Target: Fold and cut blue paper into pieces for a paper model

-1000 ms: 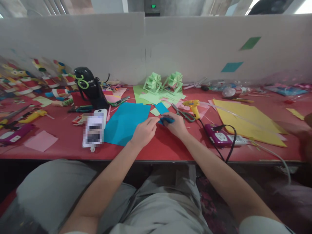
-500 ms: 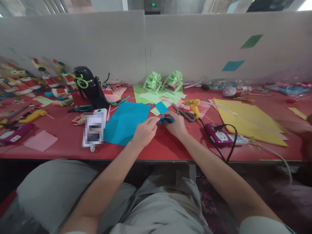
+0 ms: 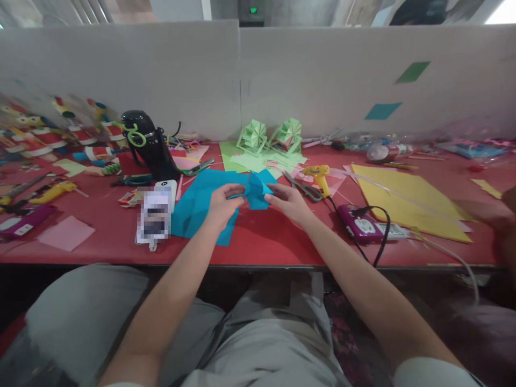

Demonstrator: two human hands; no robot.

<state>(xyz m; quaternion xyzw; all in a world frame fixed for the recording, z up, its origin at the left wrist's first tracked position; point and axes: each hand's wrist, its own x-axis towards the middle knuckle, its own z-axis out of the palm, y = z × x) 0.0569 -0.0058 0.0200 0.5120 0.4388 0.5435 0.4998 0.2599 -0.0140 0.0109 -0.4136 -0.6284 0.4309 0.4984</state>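
Note:
Between my hands is a folded piece of blue paper [image 3: 258, 198], partly opened out, held above the red tabletop. My left hand [image 3: 224, 203] pinches its left edge, with the fingers curled behind it. On the right edge, the thumb and fingers of my right hand [image 3: 287, 202] close on the paper. Larger blue sheets [image 3: 197, 207] lie under and beside my left hand. Past my right hand rest a pair of scissors [image 3: 308, 189] and a yellow glue gun [image 3: 319, 177].
Two pale green folded-paper models [image 3: 253, 137] stand at the back on green scraps. A black bottle [image 3: 145, 142] and a phone [image 3: 155, 212] are on the left. On the right are a purple power block [image 3: 360, 223] with cables and yellow sheets [image 3: 407, 201]. A partition [image 3: 322, 75] rises behind.
The blue paper piece, mostly hidden in my fingers before, now shows opened out. My hands have moved apart, the left one going left. A blue sheet's lower corner has shifted right.

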